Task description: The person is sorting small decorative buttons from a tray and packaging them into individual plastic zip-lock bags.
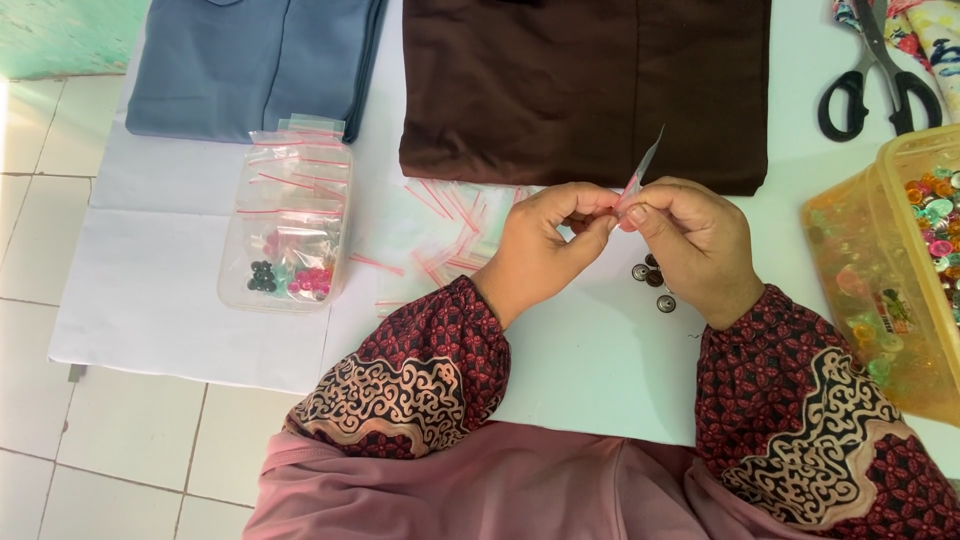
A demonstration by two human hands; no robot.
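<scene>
Both hands meet just below the lower edge of the brown folded cloth (585,90). The left hand (545,250) and the right hand (695,245) are each closed in a pinch on one small clear plastic bag (640,170) with a red strip, thumb and forefinger pressed together at its lower end while the rest of it sticks up at a slant in front of the cloth. The bag looks very light, thin and limp, and probably slick, so a judgement is that it holds best by its stiffer strip edge, pinched from both sides as here; its film would crumple or slide under a loose grip.

Just below the cloth, under the right hand, a few dark metal buttons (652,280) lie on the white table (180,290). They look small, hard and apt to roll, best picked up singly by the rim. Left of the hands, still below the cloth, a scatter of empty bags (440,235) lies flat. Further left of the cloth sits a stack of filled bags (288,215) with dark and pink beads inside, and above that a blue folded cloth (250,65). Right of the brown cloth are black scissors (880,75) and a yellow tub (880,280) of coloured buttons.
</scene>
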